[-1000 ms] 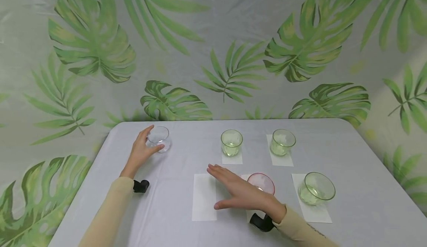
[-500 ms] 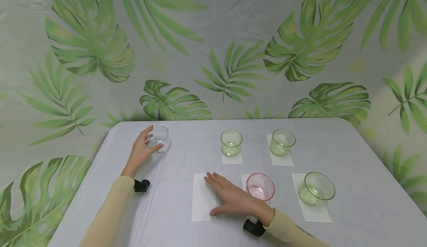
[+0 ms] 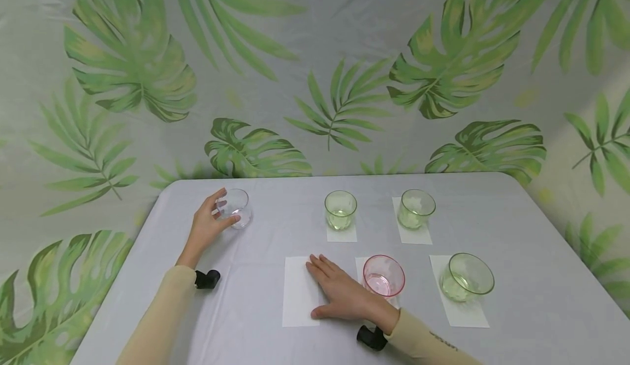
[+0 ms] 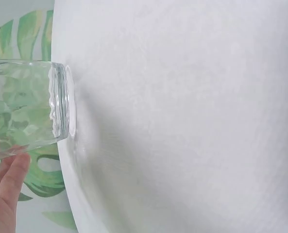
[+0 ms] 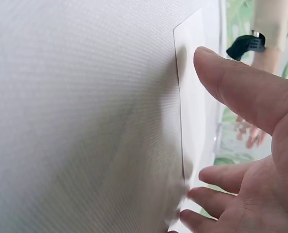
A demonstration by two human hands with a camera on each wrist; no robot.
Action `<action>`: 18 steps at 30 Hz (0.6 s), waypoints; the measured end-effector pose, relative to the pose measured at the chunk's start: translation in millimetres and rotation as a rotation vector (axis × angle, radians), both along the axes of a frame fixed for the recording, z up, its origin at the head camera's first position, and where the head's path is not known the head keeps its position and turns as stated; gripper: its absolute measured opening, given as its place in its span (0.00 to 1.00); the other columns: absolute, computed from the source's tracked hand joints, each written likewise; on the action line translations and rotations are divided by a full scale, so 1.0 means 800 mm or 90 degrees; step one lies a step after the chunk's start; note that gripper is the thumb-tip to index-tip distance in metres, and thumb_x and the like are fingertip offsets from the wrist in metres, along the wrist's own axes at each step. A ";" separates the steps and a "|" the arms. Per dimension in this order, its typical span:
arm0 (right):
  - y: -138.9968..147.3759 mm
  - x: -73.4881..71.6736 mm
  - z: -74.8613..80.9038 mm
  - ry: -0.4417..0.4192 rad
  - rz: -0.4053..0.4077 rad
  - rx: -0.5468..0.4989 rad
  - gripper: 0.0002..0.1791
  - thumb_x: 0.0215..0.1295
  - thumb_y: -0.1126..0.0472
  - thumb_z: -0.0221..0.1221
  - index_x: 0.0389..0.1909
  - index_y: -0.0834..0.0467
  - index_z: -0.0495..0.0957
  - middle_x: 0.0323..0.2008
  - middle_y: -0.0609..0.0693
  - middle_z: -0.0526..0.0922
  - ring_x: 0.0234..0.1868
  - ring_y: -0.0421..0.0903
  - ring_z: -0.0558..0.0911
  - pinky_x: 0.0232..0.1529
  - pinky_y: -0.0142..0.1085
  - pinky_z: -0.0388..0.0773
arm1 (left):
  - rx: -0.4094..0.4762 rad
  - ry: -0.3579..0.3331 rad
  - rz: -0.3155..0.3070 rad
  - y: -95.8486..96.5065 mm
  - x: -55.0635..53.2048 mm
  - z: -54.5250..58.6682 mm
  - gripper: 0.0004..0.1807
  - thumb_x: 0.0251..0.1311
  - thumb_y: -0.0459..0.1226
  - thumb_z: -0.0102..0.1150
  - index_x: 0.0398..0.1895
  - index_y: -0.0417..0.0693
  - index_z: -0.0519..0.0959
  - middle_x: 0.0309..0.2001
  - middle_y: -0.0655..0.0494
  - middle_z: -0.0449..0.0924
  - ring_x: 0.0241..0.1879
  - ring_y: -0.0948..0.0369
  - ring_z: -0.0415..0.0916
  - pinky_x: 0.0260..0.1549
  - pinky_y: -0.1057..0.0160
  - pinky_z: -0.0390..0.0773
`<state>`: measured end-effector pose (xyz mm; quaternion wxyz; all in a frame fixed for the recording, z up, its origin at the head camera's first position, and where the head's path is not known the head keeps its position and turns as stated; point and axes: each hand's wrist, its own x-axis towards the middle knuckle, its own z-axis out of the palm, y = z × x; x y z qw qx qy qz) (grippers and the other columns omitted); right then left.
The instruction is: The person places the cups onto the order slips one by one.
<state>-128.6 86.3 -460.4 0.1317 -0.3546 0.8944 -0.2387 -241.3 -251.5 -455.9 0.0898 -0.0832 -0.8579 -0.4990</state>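
Note:
At the far left of the table, my left hand [image 3: 204,229] grips a clear glass cup [image 3: 242,212] between thumb and fingers. In the left wrist view the upright cup [image 4: 22,104] has its base right at the white cloth, with fingertips against its side. My right hand [image 3: 346,297] lies palm down with fingers straight and thumb spread, over the right edge of a white paper rectangle [image 3: 297,296]. From the right wrist view, its fingertips are close by the paper [image 5: 188,36], and nothing is held. Just right of this hand stands a pink glass cup [image 3: 385,277], its paper partly hidden.
Two green glass cups stand at the back: one at centre [image 3: 340,212] and one farther right [image 3: 416,210]. Another green glass cup [image 3: 466,280] is at front right. Each is on a white paper. A leaf-print cloth [image 3: 344,36] hangs behind the table [image 3: 246,310].
My right hand has shifted left and nearer to me, lower over the paper, uncovering the pink glass cup. The clear glass cup in my left hand has come very slightly lower in view.

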 end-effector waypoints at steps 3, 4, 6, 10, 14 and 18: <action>-0.001 0.000 -0.001 0.000 -0.006 0.010 0.51 0.53 0.50 0.69 0.70 0.70 0.54 0.72 0.63 0.51 0.72 0.60 0.48 0.70 0.50 0.49 | 0.002 0.000 -0.010 0.002 0.005 0.003 0.42 0.54 0.33 0.69 0.71 0.38 0.59 0.67 0.39 0.60 0.63 0.43 0.63 0.61 0.49 0.66; -0.001 0.000 -0.001 0.001 -0.008 0.015 0.51 0.53 0.50 0.69 0.70 0.69 0.54 0.72 0.63 0.51 0.72 0.59 0.48 0.70 0.50 0.49 | 0.004 -0.002 -0.012 0.003 0.007 0.004 0.42 0.53 0.33 0.70 0.70 0.38 0.59 0.67 0.40 0.60 0.63 0.44 0.63 0.61 0.49 0.66; -0.002 0.001 -0.001 0.004 -0.011 0.022 0.51 0.53 0.50 0.70 0.70 0.69 0.55 0.72 0.62 0.52 0.72 0.59 0.49 0.70 0.49 0.49 | 0.005 -0.010 -0.017 0.005 0.010 0.006 0.42 0.53 0.34 0.70 0.70 0.39 0.60 0.67 0.41 0.61 0.63 0.45 0.64 0.61 0.50 0.66; -0.002 0.002 0.001 0.008 -0.012 0.034 0.50 0.53 0.50 0.69 0.70 0.69 0.55 0.72 0.62 0.52 0.72 0.59 0.49 0.70 0.49 0.50 | 0.017 -0.011 -0.036 0.009 0.018 0.011 0.42 0.52 0.35 0.71 0.70 0.38 0.61 0.67 0.40 0.61 0.63 0.45 0.64 0.61 0.48 0.65; -0.003 0.002 0.002 0.013 -0.010 0.040 0.50 0.53 0.50 0.69 0.70 0.69 0.56 0.72 0.62 0.52 0.72 0.59 0.49 0.70 0.49 0.50 | 0.013 -0.004 -0.051 0.016 0.026 0.015 0.41 0.53 0.35 0.71 0.69 0.38 0.61 0.66 0.41 0.62 0.62 0.45 0.64 0.61 0.47 0.66; -0.003 0.002 0.002 0.014 -0.010 0.041 0.50 0.53 0.50 0.69 0.70 0.69 0.56 0.72 0.62 0.52 0.72 0.59 0.49 0.70 0.49 0.50 | 0.003 -0.004 -0.058 0.021 0.031 0.018 0.41 0.52 0.36 0.71 0.69 0.41 0.63 0.65 0.44 0.64 0.62 0.47 0.65 0.60 0.49 0.67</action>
